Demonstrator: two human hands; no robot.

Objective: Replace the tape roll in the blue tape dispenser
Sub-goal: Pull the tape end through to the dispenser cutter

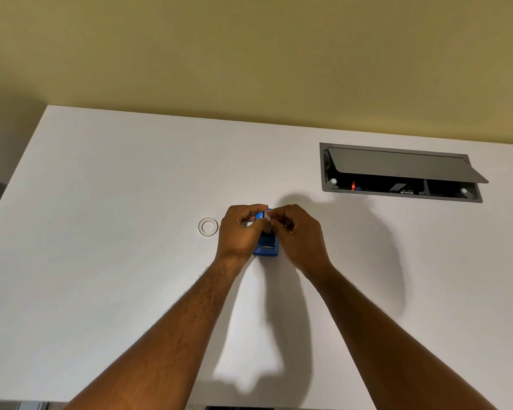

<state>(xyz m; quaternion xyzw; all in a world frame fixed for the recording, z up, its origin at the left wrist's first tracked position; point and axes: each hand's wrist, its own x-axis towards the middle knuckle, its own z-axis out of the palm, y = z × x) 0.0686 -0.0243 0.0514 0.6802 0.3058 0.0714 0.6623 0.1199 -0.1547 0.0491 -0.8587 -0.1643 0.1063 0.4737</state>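
Observation:
The blue tape dispenser (266, 247) stands on the white table (116, 202), its cutter end toward me. Both hands are closed over its far end. My left hand (240, 232) grips the dispenser's left side, with a whitish piece showing under its fingers. My right hand (299, 235) pinches a small pale part (268, 215) at the dispenser's top; I cannot tell whether it is tape or the hub. A clear tape ring (208, 226) lies flat on the table just left of my left hand, apart from it.
A grey cable box (403, 176) is sunk into the table at the back right, its lid half raised. A yellow wall rises behind the table. The table's left edge runs diagonally at the far left.

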